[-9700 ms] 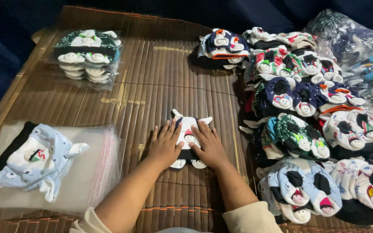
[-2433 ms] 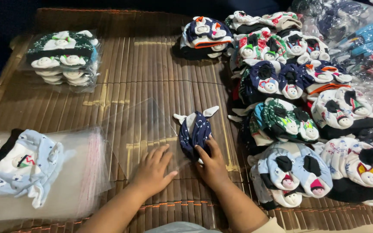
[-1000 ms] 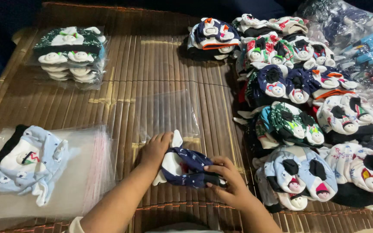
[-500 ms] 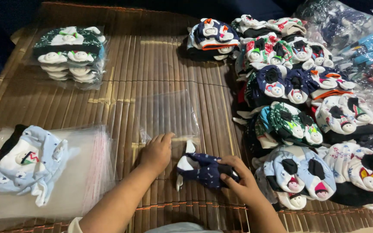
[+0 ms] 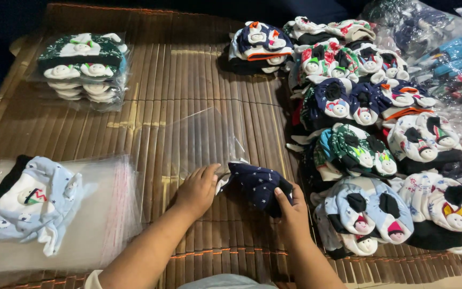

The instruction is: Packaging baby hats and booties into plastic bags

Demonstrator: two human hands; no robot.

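Holding navy star-print garment (image 5: 258,184) pinched in right hand (image 5: 292,211) at mat centre, now folded smaller than seconds ago | left hand (image 5: 199,187), fingers spread, pins clear plastic bag (image 5: 201,142) mouth at 12 o'clock of it | garment's tip has reached bag opening; bagging looks begun | garment piles (image 5: 370,150) at 3 o'clock.

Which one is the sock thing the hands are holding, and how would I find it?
Start at the brown slatted mat and go to its near middle, where both hands meet. The folded dark blue sock bundle lies between the left hand and right hand, at the mouth of a clear plastic bag. Unlike the face-patterned piles on the right, it shows only tiny white specks.
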